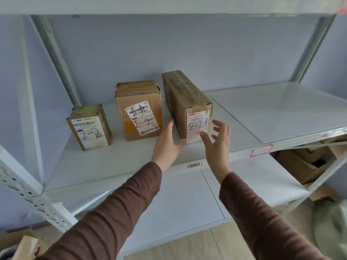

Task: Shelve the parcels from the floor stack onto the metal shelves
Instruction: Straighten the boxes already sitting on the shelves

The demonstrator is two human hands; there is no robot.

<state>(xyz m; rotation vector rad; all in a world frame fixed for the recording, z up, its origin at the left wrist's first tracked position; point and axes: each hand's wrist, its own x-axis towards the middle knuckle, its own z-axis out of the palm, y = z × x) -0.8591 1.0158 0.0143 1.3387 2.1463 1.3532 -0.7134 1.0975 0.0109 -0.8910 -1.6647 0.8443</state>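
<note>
On the white metal shelf [116,166] three taped cardboard parcels stand in a row, each with a shipping label marked "2-2" by hand. At the left end stands the small parcel [89,127], the middle parcel [139,111] is taller, and the long parcel [185,104] lies lengthwise with its labelled end facing outward. Both hands frame that long parcel's front end. Fingers straight, the left hand [168,142] has its thumb touching the lower left corner of the box. Just beside the right edge of the label, the right hand [218,139] has its fingers spread and grips nothing. Behind the lower shelf at right sit open cardboard boxes [308,166], contents unclear.
</note>
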